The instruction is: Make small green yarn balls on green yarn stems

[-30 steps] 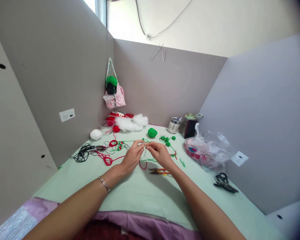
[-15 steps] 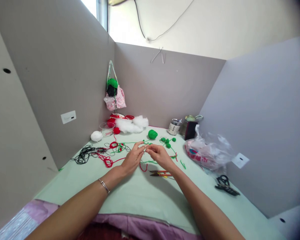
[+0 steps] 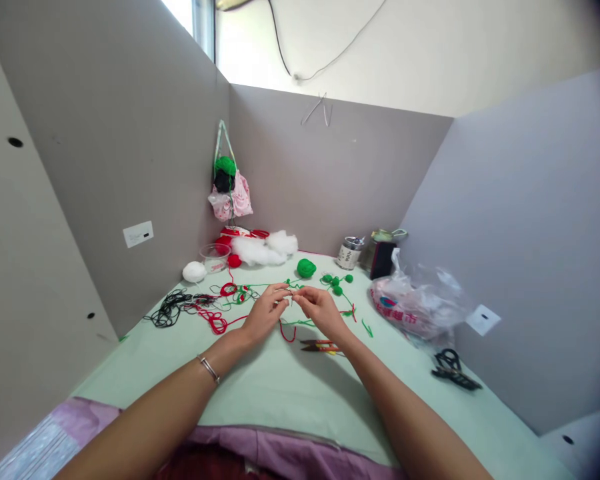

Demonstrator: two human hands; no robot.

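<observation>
At the middle of the table my left hand [image 3: 266, 312] and my right hand [image 3: 321, 311] meet with closed, pinching fingertips. Between them shows a thin dark strand [image 3: 292, 300], too small to make out well. Just below my hands lie thread snips [image 3: 317, 346] with dark blades and orange handles, partly behind my right wrist. A red yarn piece [image 3: 288, 337] curls beside them. Red yarn [image 3: 217, 323] and tangled black yarn [image 3: 170, 309] spread to the left of my left hand. Small green balls [image 3: 337, 291] on green yarn lie beyond my right hand.
A green yarn ball [image 3: 307, 268], white stuffing [image 3: 255, 252], a clear tub [image 3: 215, 259] and a white ball [image 3: 195, 271] sit toward the back. On the right stand a can [image 3: 350, 253], a plastic bag [image 3: 410, 303] and a black claw clip [image 3: 455, 371]. Grey panels [image 3: 330, 173] enclose the table.
My left fingers have shifted slightly and bent differently around the small strand. My right hand stays close beside them, still pinching. Otherwise the table looks the same.
</observation>
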